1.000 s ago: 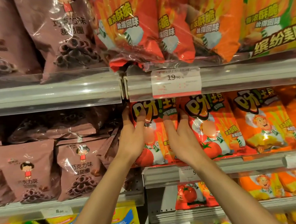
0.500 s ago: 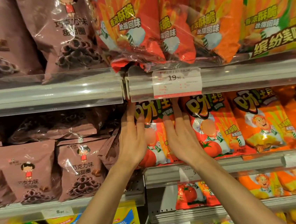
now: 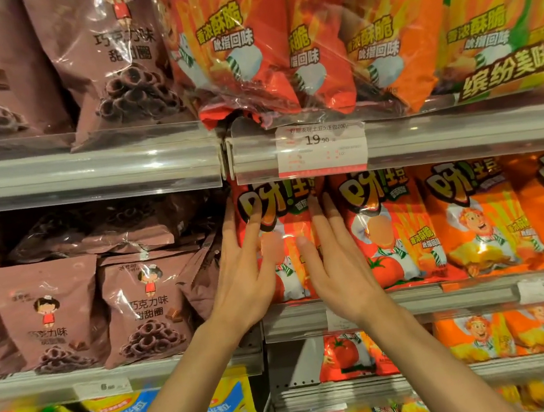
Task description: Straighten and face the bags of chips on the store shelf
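Note:
A red tomato-flavour chip bag (image 3: 284, 211) stands upright at the left end of the middle shelf's right section. My left hand (image 3: 244, 275) lies flat against its left side with straight fingers, the thumb across its front. My right hand (image 3: 334, 266) presses flat on its right side, fingers straight, where it meets the neighbouring red bag (image 3: 390, 227). Orange bags (image 3: 476, 218) of the same brand stand in a row to the right, facing forward.
Brown chocolate-ring bags (image 3: 147, 306) fill the shelf to the left, some lying slumped behind. Large red and orange bags (image 3: 240, 48) overhang the upper shelf rail (image 3: 457, 134) with its price tag (image 3: 321, 148). Lower shelves hold more red, orange and yellow packs.
My fingers have gone from curled over the red bag's top to stretched flat along its sides, and both hands have slid slightly down. The bag stands straighter.

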